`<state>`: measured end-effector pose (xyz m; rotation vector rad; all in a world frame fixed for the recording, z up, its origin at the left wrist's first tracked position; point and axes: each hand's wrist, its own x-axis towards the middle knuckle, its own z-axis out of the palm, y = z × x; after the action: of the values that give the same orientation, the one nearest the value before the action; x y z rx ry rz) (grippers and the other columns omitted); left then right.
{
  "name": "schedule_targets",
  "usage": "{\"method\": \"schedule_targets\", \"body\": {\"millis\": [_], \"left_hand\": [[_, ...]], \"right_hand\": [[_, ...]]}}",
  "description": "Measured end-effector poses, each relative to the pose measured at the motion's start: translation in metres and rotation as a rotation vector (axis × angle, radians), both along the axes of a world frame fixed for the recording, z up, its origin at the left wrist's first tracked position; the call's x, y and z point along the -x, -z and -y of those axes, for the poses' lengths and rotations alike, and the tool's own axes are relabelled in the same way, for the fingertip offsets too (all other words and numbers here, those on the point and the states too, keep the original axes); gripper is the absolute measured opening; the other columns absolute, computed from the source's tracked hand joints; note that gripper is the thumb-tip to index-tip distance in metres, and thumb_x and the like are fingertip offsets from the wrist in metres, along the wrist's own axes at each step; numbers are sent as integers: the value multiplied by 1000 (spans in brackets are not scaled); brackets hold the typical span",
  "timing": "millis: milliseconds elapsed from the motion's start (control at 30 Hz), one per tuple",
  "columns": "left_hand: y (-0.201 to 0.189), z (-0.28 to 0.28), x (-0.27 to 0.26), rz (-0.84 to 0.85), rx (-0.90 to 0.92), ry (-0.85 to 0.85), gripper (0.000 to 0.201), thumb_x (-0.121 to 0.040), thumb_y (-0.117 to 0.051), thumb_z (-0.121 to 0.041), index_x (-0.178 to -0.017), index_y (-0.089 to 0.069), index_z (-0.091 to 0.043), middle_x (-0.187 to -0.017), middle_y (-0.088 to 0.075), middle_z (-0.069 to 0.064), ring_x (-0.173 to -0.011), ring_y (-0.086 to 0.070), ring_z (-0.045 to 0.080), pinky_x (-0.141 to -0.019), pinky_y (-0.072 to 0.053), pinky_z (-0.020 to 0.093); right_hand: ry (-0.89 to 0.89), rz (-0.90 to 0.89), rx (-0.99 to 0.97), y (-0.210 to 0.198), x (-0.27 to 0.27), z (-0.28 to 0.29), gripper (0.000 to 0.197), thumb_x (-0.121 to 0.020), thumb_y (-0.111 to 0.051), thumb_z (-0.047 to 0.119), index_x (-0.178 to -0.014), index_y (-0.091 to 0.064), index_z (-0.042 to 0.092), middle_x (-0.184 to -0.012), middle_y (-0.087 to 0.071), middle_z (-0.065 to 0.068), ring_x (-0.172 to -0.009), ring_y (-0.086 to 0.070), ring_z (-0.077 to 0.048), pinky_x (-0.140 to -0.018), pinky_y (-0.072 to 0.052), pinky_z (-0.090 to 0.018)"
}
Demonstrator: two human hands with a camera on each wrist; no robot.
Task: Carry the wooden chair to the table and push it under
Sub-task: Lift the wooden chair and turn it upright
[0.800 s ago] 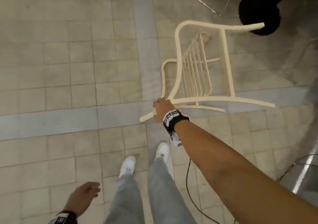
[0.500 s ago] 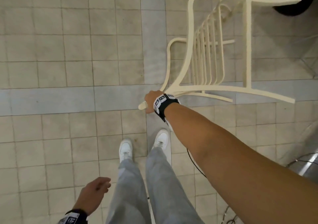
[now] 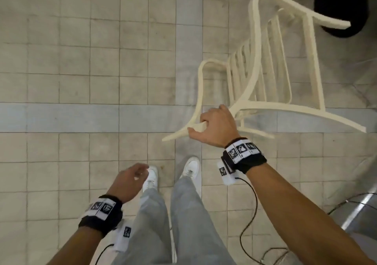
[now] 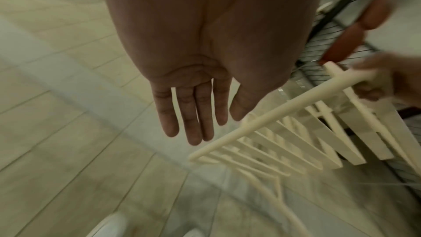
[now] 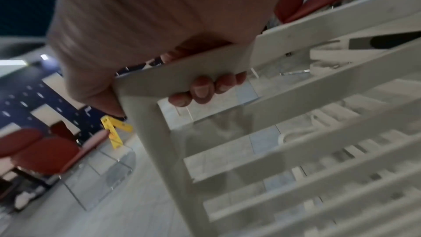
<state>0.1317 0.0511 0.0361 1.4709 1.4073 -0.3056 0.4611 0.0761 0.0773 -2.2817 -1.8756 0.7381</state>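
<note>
The cream-painted wooden chair (image 3: 257, 77) hangs off the floor, tilted, with its slatted seat and legs pointing away from me. My right hand (image 3: 212, 128) grips its top back rail near one end; in the right wrist view the fingertips (image 5: 200, 89) curl under that rail of the chair (image 5: 262, 123). My left hand (image 3: 130, 180) hangs free below and to the left, above my shoe, fingers loose and holding nothing. The left wrist view shows my left hand (image 4: 193, 114) with straight fingers beside the chair (image 4: 284, 132). No table is visible.
Grey tiled floor with a darker band crossing it. A black round base (image 3: 344, 6) stands at the top right, just past the chair legs. Red chairs (image 5: 45, 149) and a yellow floor sign (image 5: 114, 131) stand off to one side. Cables (image 3: 251, 213) trail by my feet.
The chair has swung nearer and more to the right, tilting further. My left hand has risen from the bottom edge toward the middle. My right hand keeps its grip on the rail.
</note>
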Motion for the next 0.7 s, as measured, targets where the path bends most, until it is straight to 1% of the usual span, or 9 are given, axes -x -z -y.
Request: {"method": "schedule_targets", "body": {"millis": [100, 200, 267, 300, 367, 433, 567, 633, 700], "left_hand": [[6, -27, -28, 43, -70, 49, 47, -89, -68, -40, -132, -55, -28, -120, -67, -7, -106, -63, 10, -97, -50, 32], [19, -52, -49, 9, -83, 164, 82, -83, -72, -51, -151, -37, -23, -147, -51, 0, -132, -51, 21, -110, -41, 38], [25, -63, -58, -37, -63, 256, 85, -81, -70, -58, -151, -35, -26, -150, -49, -1, -135, -50, 23, -112, -41, 41], [26, -66, -61, -63, -60, 293, 77, -81, -68, -59, -147, -42, -29, -144, -57, 0, -128, -55, 25, -107, -45, 41], [29, -72, -63, -103, -89, 337, 48, -87, -64, -52, -127, -62, -27, -117, -72, 6, -107, -67, 31, -89, -53, 39], [31, -75, -61, -112, -141, 365, 29, -90, -62, -42, -105, -73, -19, -94, -75, 12, -91, -69, 36, -74, -52, 38], [20, -81, -63, -102, -236, 474, 24, -89, -63, -35, -98, -77, -18, -80, -74, 11, -74, -65, 30, -65, -46, 33], [4, -86, -69, -71, -336, 551, 26, -89, -62, -43, -97, -76, -22, -75, -73, 7, -67, -62, 27, -62, -44, 32], [-18, -95, -79, -47, -508, 646, 35, -87, -59, -59, -91, -75, -28, -66, -71, 2, -61, -63, 27, -55, -44, 32]], "right_hand": [[52, -145, -186, -37, -9, 3, 45, -72, -65, 64, -52, -47, 28, -47, -47, 6, -48, -42, -15, -72, -36, -33], [91, -235, -262, -59, -13, 1, 44, -74, -67, 58, -51, -54, 22, -46, -50, 2, -47, -44, -19, -69, -41, -38], [125, -288, -298, -78, -14, 3, 42, -74, -67, 56, -52, -55, 22, -46, -48, 4, -47, -42, -18, -69, -41, -37], [135, -306, -307, -89, -14, 7, 41, -74, -67, 55, -52, -54, 23, -46, -46, 5, -47, -41, -17, -70, -41, -37], [163, -343, -317, -100, -10, 14, 44, -74, -67, 55, -51, -53, 21, -46, -45, 5, -47, -41, -19, -70, -41, -38], [178, -366, -305, -108, -5, 22, 47, -74, -68, 56, -51, -56, 16, -46, -45, 4, -47, -42, -18, -71, -41, -39], [250, -389, -356, -118, -14, 45, 44, -75, -70, 52, -56, -61, 14, -50, -51, 5, -52, -48, -14, -76, -43, -41], [310, -394, -417, -127, -29, 61, 43, -78, -71, 50, -61, -62, 12, -55, -55, 2, -56, -51, -18, -77, -43, -43], [377, -375, -470, -142, -46, 78, 46, -82, -71, 51, -65, -61, 9, -61, -55, -1, -62, -51, -21, -73, -42, -42]]}}
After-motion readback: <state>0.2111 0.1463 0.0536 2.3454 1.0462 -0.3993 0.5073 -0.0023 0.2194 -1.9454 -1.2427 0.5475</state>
